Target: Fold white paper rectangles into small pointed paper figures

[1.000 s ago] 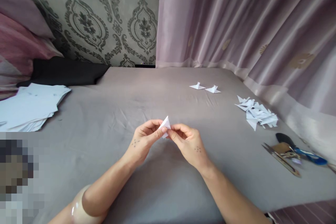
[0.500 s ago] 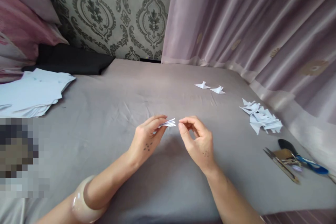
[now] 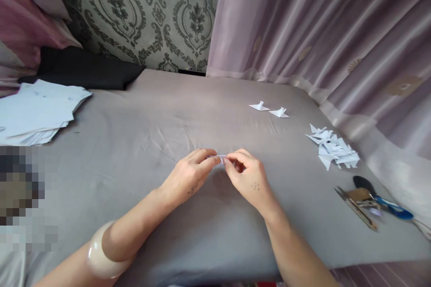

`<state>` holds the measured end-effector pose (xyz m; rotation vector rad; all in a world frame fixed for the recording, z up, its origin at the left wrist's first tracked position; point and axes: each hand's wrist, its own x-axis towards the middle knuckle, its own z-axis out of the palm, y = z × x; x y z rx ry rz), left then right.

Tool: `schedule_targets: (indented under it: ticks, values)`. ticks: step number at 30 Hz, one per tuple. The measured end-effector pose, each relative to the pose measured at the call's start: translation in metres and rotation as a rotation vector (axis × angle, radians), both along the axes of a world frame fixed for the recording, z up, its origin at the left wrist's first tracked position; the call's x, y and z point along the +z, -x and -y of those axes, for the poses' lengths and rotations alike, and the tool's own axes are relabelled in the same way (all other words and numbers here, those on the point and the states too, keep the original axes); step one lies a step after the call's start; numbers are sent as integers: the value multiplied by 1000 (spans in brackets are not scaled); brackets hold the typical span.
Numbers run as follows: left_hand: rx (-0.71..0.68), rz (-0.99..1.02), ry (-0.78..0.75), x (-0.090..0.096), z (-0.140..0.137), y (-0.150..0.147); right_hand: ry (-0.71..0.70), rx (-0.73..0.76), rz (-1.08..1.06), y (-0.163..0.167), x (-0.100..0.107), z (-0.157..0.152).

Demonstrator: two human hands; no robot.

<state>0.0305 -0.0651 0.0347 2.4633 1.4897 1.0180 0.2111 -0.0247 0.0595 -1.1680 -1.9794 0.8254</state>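
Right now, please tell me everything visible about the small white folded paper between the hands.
The small white folded paper looks thin, a pale, nearly edge-on strip with a bit showing beneath. The left hand and right hand pinch it from opposite sides, over wrinkled grey cloth. They hide the rest; full shape is unclear.

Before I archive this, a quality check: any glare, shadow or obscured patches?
Head view throughout: a highlight on the bangle; soft shadow on the grey sheet below the left hand and right hand; a pixelated patch at left; the folded paper too small to show creases.
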Motion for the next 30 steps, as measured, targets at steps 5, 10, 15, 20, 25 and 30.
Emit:
schedule_targets:
  ticks: [5, 10, 15, 20, 25, 30]
  values:
    - [7, 42, -6, -1, -1, 0, 55, 29, 15, -1, 1, 1]
    - [12, 109, 25, 3, -1, -1, 70, 35, 26, -3, 3, 1]
    - [-15, 138, 55, 4, -1, -2, 20, 24, 54, -3, 2, 1]
    - [-54, 108, 77, 3, -1, -1, -83, -3, 200, -2, -1, 3]
    - [-57, 116, 110, 3, -2, -2, -218, 14, 426, -2, -1, 9]
    - [-23, 249, 158, 4, -3, -7, -350, -25, 500, -1, 2, 12]
